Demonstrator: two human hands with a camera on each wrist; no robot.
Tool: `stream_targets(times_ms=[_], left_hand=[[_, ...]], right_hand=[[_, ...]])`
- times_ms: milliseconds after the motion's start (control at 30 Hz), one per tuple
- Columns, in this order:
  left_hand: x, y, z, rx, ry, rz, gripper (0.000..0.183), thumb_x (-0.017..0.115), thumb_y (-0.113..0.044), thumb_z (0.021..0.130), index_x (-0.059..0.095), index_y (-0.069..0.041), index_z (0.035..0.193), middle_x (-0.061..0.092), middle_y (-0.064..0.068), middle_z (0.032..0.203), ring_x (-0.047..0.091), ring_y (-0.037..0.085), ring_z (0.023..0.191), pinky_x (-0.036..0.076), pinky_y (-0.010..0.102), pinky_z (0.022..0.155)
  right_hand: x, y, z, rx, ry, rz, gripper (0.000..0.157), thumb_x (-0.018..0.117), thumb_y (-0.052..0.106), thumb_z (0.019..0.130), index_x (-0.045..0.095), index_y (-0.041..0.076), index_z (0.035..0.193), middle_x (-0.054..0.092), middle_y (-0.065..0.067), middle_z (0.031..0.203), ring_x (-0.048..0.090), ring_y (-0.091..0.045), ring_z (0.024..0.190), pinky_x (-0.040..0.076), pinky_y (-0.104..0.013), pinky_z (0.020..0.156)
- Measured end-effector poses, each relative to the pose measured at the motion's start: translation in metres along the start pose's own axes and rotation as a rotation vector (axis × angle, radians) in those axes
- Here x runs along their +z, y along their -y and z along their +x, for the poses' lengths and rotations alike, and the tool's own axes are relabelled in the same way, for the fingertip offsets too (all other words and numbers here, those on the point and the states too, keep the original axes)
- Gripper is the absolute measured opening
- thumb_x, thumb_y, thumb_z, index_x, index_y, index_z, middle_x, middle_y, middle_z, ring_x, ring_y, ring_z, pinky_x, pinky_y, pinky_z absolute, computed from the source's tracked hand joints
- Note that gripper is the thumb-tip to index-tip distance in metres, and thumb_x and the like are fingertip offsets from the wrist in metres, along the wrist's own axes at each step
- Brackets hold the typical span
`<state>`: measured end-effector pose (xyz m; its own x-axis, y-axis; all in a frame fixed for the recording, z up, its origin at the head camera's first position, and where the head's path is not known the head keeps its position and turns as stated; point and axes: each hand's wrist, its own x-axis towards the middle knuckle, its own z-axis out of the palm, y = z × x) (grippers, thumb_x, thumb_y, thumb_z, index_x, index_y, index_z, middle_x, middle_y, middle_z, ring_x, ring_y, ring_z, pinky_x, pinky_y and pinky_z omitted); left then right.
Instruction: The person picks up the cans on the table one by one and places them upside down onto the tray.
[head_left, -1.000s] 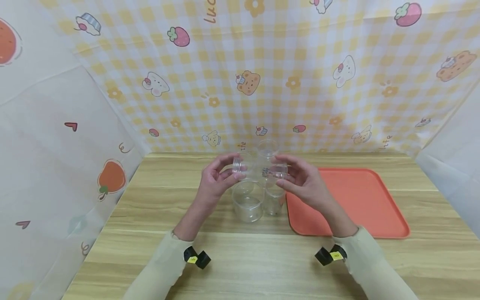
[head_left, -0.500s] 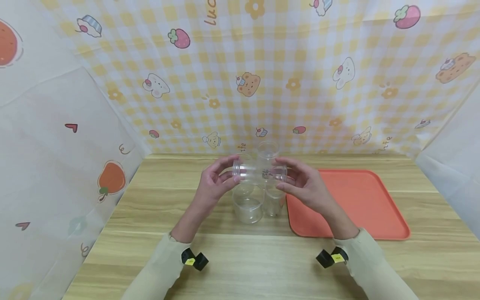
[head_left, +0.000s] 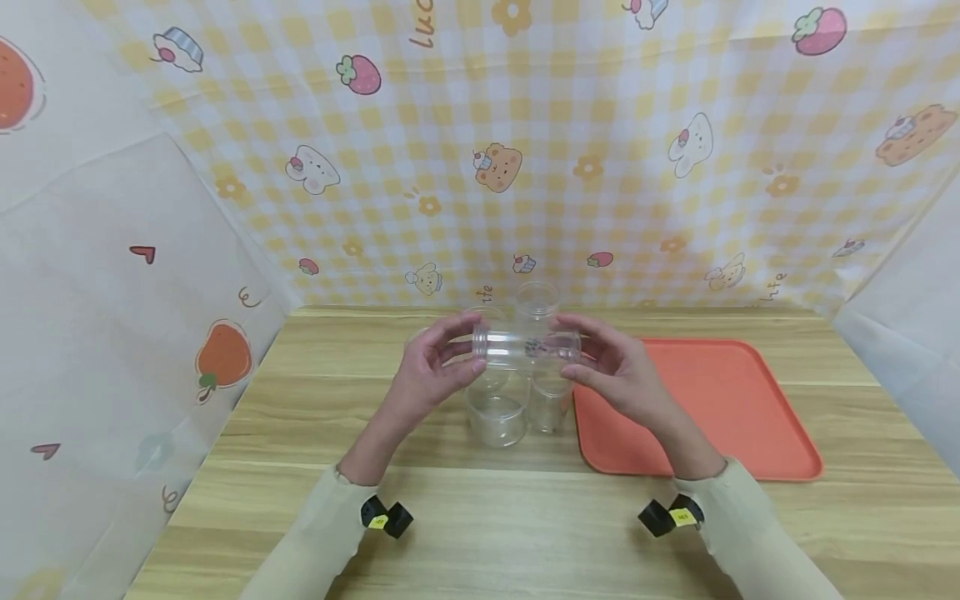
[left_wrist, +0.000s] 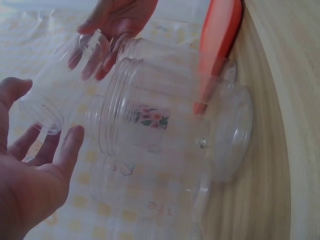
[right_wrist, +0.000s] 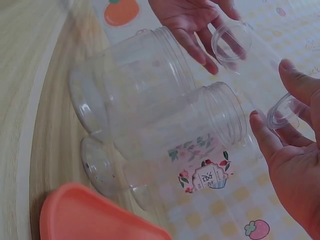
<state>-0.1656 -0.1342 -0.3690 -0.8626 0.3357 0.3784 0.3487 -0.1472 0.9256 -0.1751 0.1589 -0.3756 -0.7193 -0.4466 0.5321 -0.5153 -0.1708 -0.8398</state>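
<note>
Both hands hold one slim clear plastic jar on its side, raised over other clear jars. The left hand grips its threaded mouth end between thumb and fingers. At the opposite end, the right hand holds the base in the same way. Dark print shows on the jar's wall near the right fingers. Below stand a wide clear jar and a narrower jar, both upright and without lids. In the right wrist view, a jar carries a flowered label.
More clear jars stand behind the hands, one tall jar by the patterned cloth backdrop. To the right, an orange-red tray lies flat on the wooden table. A white sheet hangs on the left side.
Both hands have shifted slightly right with the jar, which now lies more level between them. The jars on the table and the tray stay in place.
</note>
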Motion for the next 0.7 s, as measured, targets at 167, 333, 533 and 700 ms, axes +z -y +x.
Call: stream_targets(times_ms=[167,333,533,700], left_hand=[[0.001,-0.001,0.0,-0.003,0.05,0.09,0.065,0.075,0.006,0.086,0.049,-0.001,0.146,0.053,0.017,0.141,0.055,0.035,0.126,0.05,0.042,0.102],[0.002,0.0,-0.001,0.014,0.074,0.152,0.065,0.076,0.005,0.086,0.048,0.0,0.145,0.053,0.016,0.141,0.054,0.033,0.127,0.048,0.042,0.104],[0.004,0.002,-0.003,-0.001,0.115,0.249,0.066,0.081,-0.002,0.085,0.052,-0.005,0.144,0.054,0.009,0.142,0.053,0.035,0.129,0.046,0.045,0.107],[0.006,0.005,-0.004,0.013,0.144,0.363,0.067,0.084,-0.007,0.083,0.053,-0.007,0.143,0.056,0.007,0.14,0.054,0.036,0.127,0.044,0.046,0.108]], right_hand=[[-0.004,0.003,-0.004,0.011,-0.01,-0.005,0.059,0.065,-0.02,0.089,0.045,-0.013,0.143,0.048,-0.034,0.139,0.059,-0.032,0.122,0.053,-0.04,0.097],[-0.011,0.006,-0.008,0.048,-0.034,0.021,0.058,0.065,-0.018,0.09,0.047,-0.009,0.145,0.051,-0.025,0.143,0.058,-0.033,0.125,0.054,-0.042,0.095],[-0.019,0.01,-0.012,0.083,-0.045,0.04,0.059,0.066,-0.016,0.091,0.046,-0.007,0.146,0.05,-0.024,0.144,0.055,-0.04,0.126,0.054,-0.047,0.094],[-0.024,0.011,-0.015,0.09,-0.049,0.044,0.059,0.065,-0.016,0.091,0.043,-0.01,0.146,0.049,-0.025,0.145,0.052,-0.046,0.127,0.054,-0.045,0.095]])
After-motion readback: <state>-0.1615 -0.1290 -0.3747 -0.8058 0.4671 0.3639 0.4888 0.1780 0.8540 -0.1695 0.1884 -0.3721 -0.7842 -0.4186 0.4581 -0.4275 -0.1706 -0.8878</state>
